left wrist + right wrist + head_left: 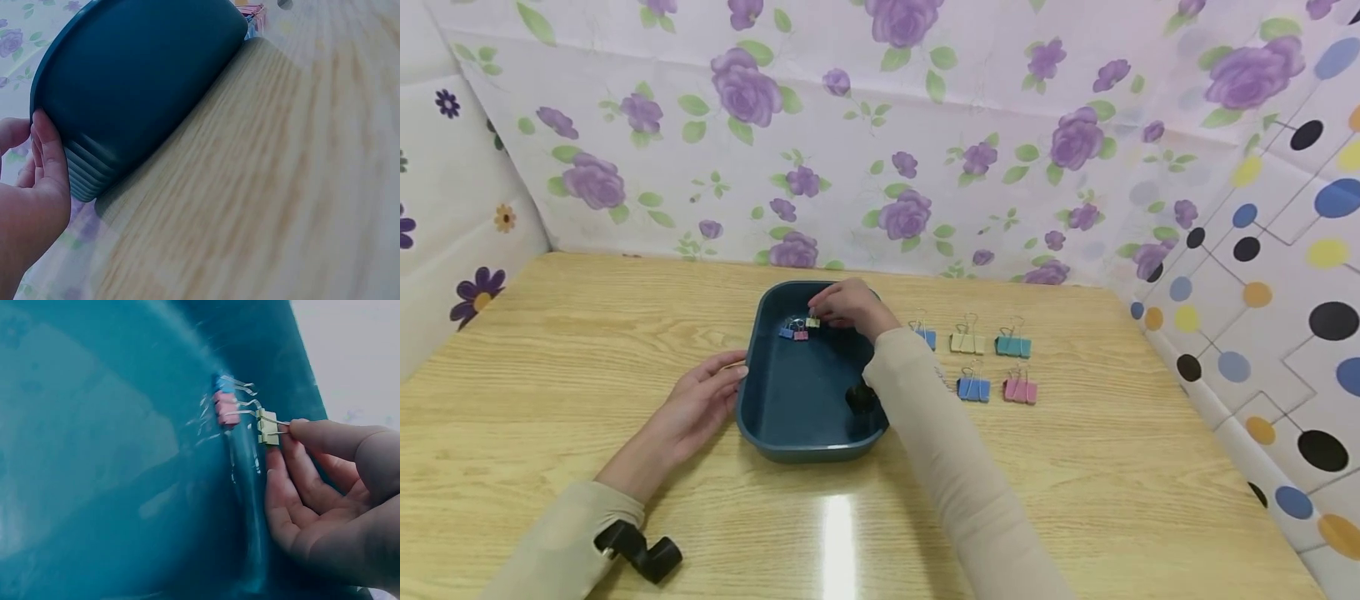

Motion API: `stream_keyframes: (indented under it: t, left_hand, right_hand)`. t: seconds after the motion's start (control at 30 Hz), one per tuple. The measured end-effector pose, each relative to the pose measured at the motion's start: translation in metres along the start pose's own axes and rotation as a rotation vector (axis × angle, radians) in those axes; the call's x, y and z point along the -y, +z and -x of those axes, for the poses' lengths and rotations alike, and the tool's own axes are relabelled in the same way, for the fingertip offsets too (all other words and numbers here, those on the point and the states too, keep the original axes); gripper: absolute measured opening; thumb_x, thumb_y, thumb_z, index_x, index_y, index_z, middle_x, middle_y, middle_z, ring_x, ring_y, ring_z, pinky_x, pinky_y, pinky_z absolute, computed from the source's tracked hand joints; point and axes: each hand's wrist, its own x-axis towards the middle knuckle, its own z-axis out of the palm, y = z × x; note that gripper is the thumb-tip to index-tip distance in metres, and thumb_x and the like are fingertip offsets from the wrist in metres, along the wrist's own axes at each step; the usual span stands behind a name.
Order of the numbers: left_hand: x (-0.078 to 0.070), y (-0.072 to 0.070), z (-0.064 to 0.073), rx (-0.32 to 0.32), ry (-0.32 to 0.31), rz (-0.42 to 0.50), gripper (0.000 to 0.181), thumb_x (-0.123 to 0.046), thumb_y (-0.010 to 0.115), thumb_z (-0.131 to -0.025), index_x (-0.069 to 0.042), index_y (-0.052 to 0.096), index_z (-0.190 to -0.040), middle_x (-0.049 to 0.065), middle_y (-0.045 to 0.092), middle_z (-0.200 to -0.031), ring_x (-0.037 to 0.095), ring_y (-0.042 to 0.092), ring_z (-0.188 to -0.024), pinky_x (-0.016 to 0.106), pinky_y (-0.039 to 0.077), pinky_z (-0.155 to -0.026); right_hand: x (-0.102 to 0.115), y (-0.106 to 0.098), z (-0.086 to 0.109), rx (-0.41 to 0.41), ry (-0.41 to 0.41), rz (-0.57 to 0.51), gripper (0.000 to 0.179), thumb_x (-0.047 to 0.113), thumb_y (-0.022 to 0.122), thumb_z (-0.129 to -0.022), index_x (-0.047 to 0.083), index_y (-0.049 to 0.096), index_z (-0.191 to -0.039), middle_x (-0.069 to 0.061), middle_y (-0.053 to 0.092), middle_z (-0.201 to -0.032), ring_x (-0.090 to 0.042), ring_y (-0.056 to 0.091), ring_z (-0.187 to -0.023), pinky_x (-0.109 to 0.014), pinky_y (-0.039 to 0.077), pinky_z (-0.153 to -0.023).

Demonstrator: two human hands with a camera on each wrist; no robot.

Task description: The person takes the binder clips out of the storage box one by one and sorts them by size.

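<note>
Inside the dark teal tray (797, 400), my right hand (852, 307) reaches to the far end. Its thumb and finger pinch the wire handle of a small yellow binder clip (269, 428). Beside that clip sit a small pink binder clip (226, 409) and a small blue binder clip (786, 332), close together near the tray's far wall. My left hand (703, 404) touches the tray's left side at the rim, thumb and fingers fairly straight; the left wrist view shows the thumb (51, 147) against the outer wall.
Right of the tray, larger binder clips lie in two rows: yellow (967, 343), teal (1013, 346), blue (973, 389), pink (1020, 391), and another blue one (925, 337) partly behind my right sleeve (955, 467). Patterned cloth (850, 167) borders the wooden table (1150, 467).
</note>
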Motion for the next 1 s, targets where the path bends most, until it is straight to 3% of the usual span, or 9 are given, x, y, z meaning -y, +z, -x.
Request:
stream_keyframes:
  t: [0.17,0.4,0.7,1.0]
  left_hand:
    - [0.000,0.002,-0.001,-0.001,0.001,0.005,0.015,-0.003,0.052,-0.099,-0.008,0.055,-0.114,0.004,0.064,-0.102,0.011,0.061,-0.091,0.022,0.050,-0.080]
    - [0.000,0.001,-0.001,-0.002,-0.001,0.018,0.016,-0.003,0.051,-0.100,-0.007,0.053,-0.115,0.004,0.063,-0.103,0.011,0.060,-0.091,0.022,0.050,-0.079]
    - [0.000,0.000,0.000,-0.001,-0.004,0.029,0.016,-0.002,0.052,-0.099,-0.007,0.054,-0.114,0.004,0.064,-0.102,0.011,0.060,-0.091,0.022,0.050,-0.078]
    - [0.000,0.002,0.000,-0.001,-0.006,0.030,0.016,-0.002,0.051,-0.099,-0.007,0.054,-0.114,0.004,0.064,-0.102,0.011,0.061,-0.090,0.022,0.050,-0.078]
  right_hand:
    - [0.013,-0.006,0.002,0.013,0.008,-0.095,0.023,0.008,0.067,-0.092,-0.003,0.069,-0.112,-0.009,0.070,-0.101,-0.016,0.065,-0.089,-0.027,0.053,-0.083]
    - [0.031,-0.017,0.017,0.041,-0.057,-0.173,0.027,0.006,0.069,-0.090,-0.005,0.067,-0.114,-0.010,0.069,-0.098,-0.022,0.064,-0.091,-0.036,0.047,-0.095]
    - [0.034,-0.037,0.042,0.079,-0.131,-0.052,0.023,0.011,0.070,-0.090,0.002,0.070,-0.111,-0.006,0.067,-0.110,-0.021,0.063,-0.101,-0.035,0.049,-0.093]
    - [0.018,-0.052,0.069,0.083,-0.162,0.023,0.023,0.011,0.069,-0.090,0.000,0.070,-0.110,-0.006,0.067,-0.111,-0.019,0.062,-0.100,-0.037,0.048,-0.093]
